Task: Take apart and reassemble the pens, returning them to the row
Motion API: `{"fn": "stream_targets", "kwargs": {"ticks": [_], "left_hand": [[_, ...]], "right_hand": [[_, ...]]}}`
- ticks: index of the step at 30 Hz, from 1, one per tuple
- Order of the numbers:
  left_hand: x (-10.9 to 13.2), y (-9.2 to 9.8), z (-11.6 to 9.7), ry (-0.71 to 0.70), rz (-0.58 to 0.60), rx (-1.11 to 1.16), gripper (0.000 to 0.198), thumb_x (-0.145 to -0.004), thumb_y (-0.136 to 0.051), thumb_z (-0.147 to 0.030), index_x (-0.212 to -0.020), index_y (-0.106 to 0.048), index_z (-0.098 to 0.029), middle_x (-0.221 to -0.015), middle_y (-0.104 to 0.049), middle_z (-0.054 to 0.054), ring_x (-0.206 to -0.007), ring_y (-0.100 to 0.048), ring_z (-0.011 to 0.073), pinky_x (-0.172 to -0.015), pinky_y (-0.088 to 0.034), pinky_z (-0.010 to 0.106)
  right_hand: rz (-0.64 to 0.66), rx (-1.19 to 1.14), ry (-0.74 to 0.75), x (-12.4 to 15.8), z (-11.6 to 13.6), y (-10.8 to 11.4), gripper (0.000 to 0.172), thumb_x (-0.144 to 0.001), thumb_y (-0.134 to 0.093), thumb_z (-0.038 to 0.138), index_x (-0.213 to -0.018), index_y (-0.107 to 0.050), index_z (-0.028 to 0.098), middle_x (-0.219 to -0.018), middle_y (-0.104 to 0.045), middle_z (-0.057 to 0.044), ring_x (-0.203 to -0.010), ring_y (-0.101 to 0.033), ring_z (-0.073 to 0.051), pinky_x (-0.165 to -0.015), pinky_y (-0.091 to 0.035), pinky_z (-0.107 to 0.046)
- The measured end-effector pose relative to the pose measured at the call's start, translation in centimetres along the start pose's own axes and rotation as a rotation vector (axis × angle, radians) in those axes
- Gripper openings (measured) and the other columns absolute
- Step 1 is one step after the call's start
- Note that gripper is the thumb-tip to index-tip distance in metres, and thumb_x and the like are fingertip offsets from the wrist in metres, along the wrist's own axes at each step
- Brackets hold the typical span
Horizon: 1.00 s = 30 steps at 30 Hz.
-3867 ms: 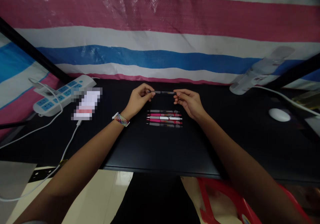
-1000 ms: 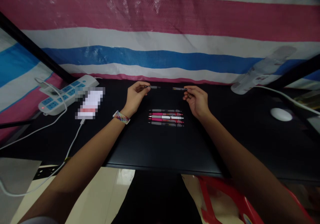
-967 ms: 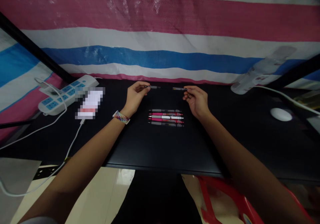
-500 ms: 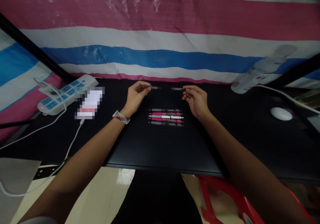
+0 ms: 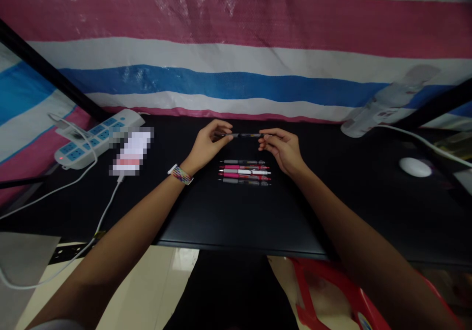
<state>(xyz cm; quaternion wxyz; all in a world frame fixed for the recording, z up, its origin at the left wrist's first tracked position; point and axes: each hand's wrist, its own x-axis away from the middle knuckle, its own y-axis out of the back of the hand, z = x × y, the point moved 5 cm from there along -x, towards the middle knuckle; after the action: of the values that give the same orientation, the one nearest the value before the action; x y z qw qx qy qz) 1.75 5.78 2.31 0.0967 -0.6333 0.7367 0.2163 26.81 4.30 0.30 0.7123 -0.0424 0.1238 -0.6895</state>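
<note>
Behind a stack-like row of pens, a dark pen [image 5: 246, 135] with a clear barrel and grey grip spans the gap between my hands. My left hand [image 5: 210, 143] pinches its left end between thumb and fingers. At the other end, my right hand [image 5: 283, 149] grips the barrel with its fingertips. The two halves meet in line; whether they are joined firmly, I cannot tell. Nearer me lie several pens side by side, among them a white pen [image 5: 245, 172], a pink-gripped pen [image 5: 231, 175] and a grey-gripped pen [image 5: 232, 181].
A white power strip [image 5: 99, 138] and a charging phone [image 5: 132, 150] with cables are on the left of the black table [image 5: 236, 217]. On the right are a white mouse [image 5: 415, 167] and a clear bottle [image 5: 383, 106]. A striped sheet [image 5: 236, 59] hangs behind; a red stool [image 5: 306, 290] is below.
My hands have come closer together. The grey-gripped pen half on the left and the clear barrel on the right were apart and now meet. The pens in the row have not moved.
</note>
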Motion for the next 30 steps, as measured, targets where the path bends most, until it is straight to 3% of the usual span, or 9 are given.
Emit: {"fn": "stream_targets", "kwargs": {"ticks": [4, 6, 9, 14, 18, 19, 23, 27, 30], "left_hand": [[0.08, -0.13, 0.36, 0.066, 0.023, 0.064, 0.025, -0.108, -0.069, -0.046, -0.112, -0.077, -0.022, -0.078, -0.071, 0.001, -0.070, -0.071, 0.0142, -0.070, -0.056, 0.029], [0.10, -0.18, 0.22, 0.025, 0.031, 0.043, 0.021, -0.101, -0.079, -0.037, -0.117, -0.076, -0.023, -0.085, -0.074, 0.002, -0.076, -0.072, 0.0152, -0.074, -0.057, 0.030], [0.09, -0.16, -0.06, -0.046, 0.010, 0.016, 0.044, -0.087, -0.091, -0.024, -0.128, -0.074, -0.024, -0.108, -0.079, 0.006, -0.098, -0.077, 0.0190, -0.083, -0.058, 0.031], [0.08, -0.33, 0.43, 0.013, 0.022, 0.042, 0.023, -0.108, -0.069, -0.040, -0.119, -0.077, -0.022, -0.076, -0.073, 0.001, -0.074, -0.074, 0.0168, -0.076, -0.057, 0.032], [0.03, -0.25, 0.39, -0.062, -0.006, -0.011, 0.045, -0.089, -0.089, -0.028, -0.130, -0.073, -0.024, -0.114, -0.083, 0.007, -0.106, -0.079, 0.0221, -0.089, -0.059, 0.035], [0.01, -0.23, 0.48, -0.056, -0.010, -0.015, 0.043, -0.090, -0.088, -0.029, -0.130, -0.073, -0.024, -0.116, -0.083, 0.007, -0.106, -0.079, 0.0222, -0.089, -0.059, 0.035], [-0.03, -0.23, 0.74, 0.003, 0.013, 0.004, 0.023, -0.108, -0.069, -0.039, -0.123, -0.075, -0.023, -0.083, -0.079, 0.003, -0.082, -0.078, 0.0190, -0.083, -0.060, 0.036], [0.03, -0.12, 0.13, -0.066, 0.009, -0.041, 0.048, -0.091, -0.084, -0.022, -0.137, -0.071, -0.024, -0.121, -0.084, 0.009, -0.118, -0.079, 0.0251, -0.098, -0.060, 0.039], [0.07, -0.22, 0.41, 0.000, 0.018, -0.037, 0.045, -0.090, -0.086, -0.025, -0.133, -0.075, -0.023, -0.120, -0.085, 0.010, -0.112, -0.080, 0.0251, -0.098, -0.060, 0.040]], "right_hand": [[0.008, -0.009, -0.009, 0.02, -0.07, -0.11, 0.015, -0.083, -0.091, 0.030, -0.097, -0.088, 0.024, -0.083, -0.078, -0.004, -0.075, -0.071, -0.018, -0.081, -0.067, -0.041], [0.007, -0.012, -0.010, 0.03, -0.09, -0.12, 0.015, -0.083, -0.091, 0.030, -0.097, -0.088, 0.025, -0.084, -0.078, -0.004, -0.076, -0.071, -0.018, -0.081, -0.067, -0.042], [-0.002, -0.023, -0.009, 0.05, -0.11, -0.09, 0.016, -0.083, -0.092, 0.031, -0.096, -0.088, 0.025, -0.084, -0.078, -0.004, -0.077, -0.071, -0.018, -0.082, -0.067, -0.042], [0.002, -0.016, -0.012, 0.08, -0.14, -0.14, 0.018, -0.082, -0.092, 0.032, -0.098, -0.088, 0.025, -0.085, -0.078, -0.004, -0.077, -0.071, -0.018, -0.083, -0.067, -0.042], [-0.001, -0.011, -0.006, 0.05, -0.19, -0.14, 0.018, -0.082, -0.092, 0.033, -0.098, -0.087, 0.024, -0.085, -0.078, -0.004, -0.077, -0.072, -0.018, -0.083, -0.067, -0.042], [0.000, -0.014, -0.003, 0.05, -0.18, -0.15, 0.019, -0.082, -0.093, 0.033, -0.097, -0.087, 0.024, -0.084, -0.078, -0.004, -0.077, -0.072, -0.018, -0.083, -0.067, -0.042], [0.006, -0.016, -0.001, 0.06, -0.13, -0.23, 0.021, -0.080, -0.095, 0.034, -0.097, -0.087, 0.025, -0.083, -0.078, -0.003, -0.076, -0.072, -0.018, -0.082, -0.067, -0.042], [-0.006, -0.009, -0.010, 0.05, -0.10, -0.16, 0.018, -0.080, -0.093, 0.033, -0.095, -0.087, 0.025, -0.083, -0.078, -0.004, -0.077, -0.072, -0.019, -0.083, -0.067, -0.043], [-0.008, -0.003, -0.010, 0.07, -0.11, -0.17, 0.017, -0.082, -0.091, 0.032, -0.096, -0.087, 0.025, -0.084, -0.079, -0.004, -0.077, -0.072, -0.019, -0.083, -0.068, -0.043]]}}
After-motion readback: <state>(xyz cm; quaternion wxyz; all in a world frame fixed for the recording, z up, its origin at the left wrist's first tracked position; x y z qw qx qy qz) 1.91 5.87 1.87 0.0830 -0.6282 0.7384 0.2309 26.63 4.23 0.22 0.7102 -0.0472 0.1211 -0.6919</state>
